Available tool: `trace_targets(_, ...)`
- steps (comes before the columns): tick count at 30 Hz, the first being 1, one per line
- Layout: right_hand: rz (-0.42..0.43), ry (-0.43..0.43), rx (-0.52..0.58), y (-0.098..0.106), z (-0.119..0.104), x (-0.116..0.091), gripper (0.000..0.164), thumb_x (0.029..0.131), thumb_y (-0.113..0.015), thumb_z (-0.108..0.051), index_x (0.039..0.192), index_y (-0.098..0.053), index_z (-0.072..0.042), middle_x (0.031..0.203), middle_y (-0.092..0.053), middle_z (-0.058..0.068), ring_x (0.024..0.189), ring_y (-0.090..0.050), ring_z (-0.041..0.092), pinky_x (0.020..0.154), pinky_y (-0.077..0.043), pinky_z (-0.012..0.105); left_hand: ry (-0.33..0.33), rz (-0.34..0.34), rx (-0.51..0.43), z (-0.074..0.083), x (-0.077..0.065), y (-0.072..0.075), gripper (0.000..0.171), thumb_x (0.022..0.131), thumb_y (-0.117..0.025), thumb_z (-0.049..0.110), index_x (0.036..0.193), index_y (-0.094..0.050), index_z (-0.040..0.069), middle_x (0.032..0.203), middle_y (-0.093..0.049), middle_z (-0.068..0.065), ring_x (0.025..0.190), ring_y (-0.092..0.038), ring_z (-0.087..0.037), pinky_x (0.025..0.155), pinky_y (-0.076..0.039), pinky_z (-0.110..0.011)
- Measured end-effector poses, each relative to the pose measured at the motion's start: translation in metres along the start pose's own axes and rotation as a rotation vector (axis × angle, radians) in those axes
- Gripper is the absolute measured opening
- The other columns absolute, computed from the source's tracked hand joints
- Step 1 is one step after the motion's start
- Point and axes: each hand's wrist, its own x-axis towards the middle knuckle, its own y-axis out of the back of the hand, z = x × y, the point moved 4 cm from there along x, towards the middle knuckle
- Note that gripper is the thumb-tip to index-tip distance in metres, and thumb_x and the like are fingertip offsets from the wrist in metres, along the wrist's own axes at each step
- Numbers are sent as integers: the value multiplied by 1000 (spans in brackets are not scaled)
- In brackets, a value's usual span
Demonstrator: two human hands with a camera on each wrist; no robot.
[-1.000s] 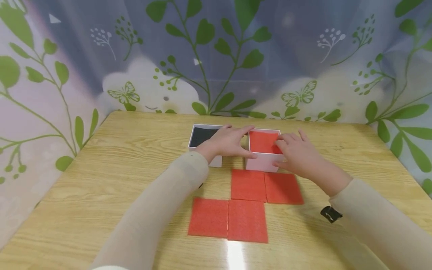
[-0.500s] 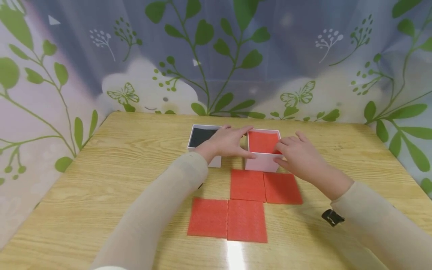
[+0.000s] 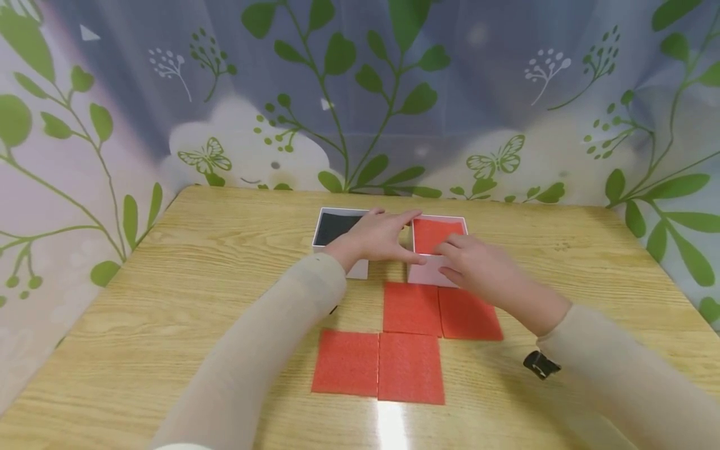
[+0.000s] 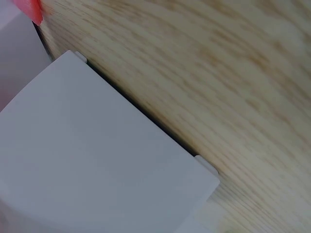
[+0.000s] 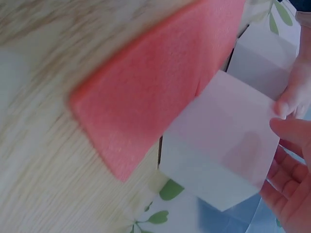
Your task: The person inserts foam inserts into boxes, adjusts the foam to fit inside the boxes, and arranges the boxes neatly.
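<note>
A white box (image 3: 435,270) holds a stack of red felt squares (image 3: 433,232). My left hand (image 3: 379,234) holds this box at its left side, thumb on the front face and a finger at the back corner. At its front rim is my right hand (image 3: 484,269), fingers loosely bent over the felt inside and thumb outside at the front. In the right wrist view, the right hand (image 5: 294,179) shows no felt lifted; its fingertips are partly hidden by the box wall. Several red felt squares (image 3: 410,369) lie flat in front, two of them shifted left of the nearer pair.
Left of the held box stands a second white box (image 3: 357,270) with black felt (image 3: 334,228) inside, partly covered by my left arm. A patterned curtain (image 3: 360,112) hangs behind the wooden table (image 3: 225,250). A small black object (image 3: 541,364) sits by my right sleeve.
My right hand has moved left along the box's front rim, from its right corner toward the middle. The left hand, both boxes and the laid-out squares stay where they were.
</note>
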Motion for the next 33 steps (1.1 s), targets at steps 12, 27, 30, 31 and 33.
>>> trace_targets(12,-4,-20,101,-8,-4,12,23,82,-70,-7,105,-65,-5,94,-55,4,80,-53,17,67,-49,32,-11,3,-4,0,1,0,97,75,-56,71,150,-19,22,142,-43,5,125,-43,-8,110,-12,-41)
trace_targets(27,-33,-34,156,-6,-7,5,37,80,-74,-9,114,-62,-4,102,-57,6,90,-56,20,78,-51,36,-15,1,7,1,-1,0,98,75,-56,71,150,-20,19,142,-42,3,126,-42,-10,110,-12,-42)
trace_targets(30,-13,-23,164,-5,-8,0,39,79,-75,-10,115,-61,-5,106,-57,6,95,-56,21,80,-50,37,-18,10,11,1,-2,0,97,75,-57,70,150,-21,19,142,-43,3,125,-43,-10,110,-13,-42)
trace_targets(31,-6,-18,164,-5,-8,-1,38,79,-75,-11,114,-62,-5,107,-57,6,95,-56,20,81,-50,37,-19,13,12,2,-2,1,97,75,-57,70,150,-21,19,141,-44,4,125,-44,-10,110,-13,-42)
trace_targets(33,9,-9,165,-4,-9,-4,37,79,-75,-11,113,-62,-6,106,-56,5,94,-55,19,79,-50,36,-20,16,8,2,-1,1,98,74,-56,71,150,-21,19,141,-44,4,124,-44,-9,110,-13,-42)
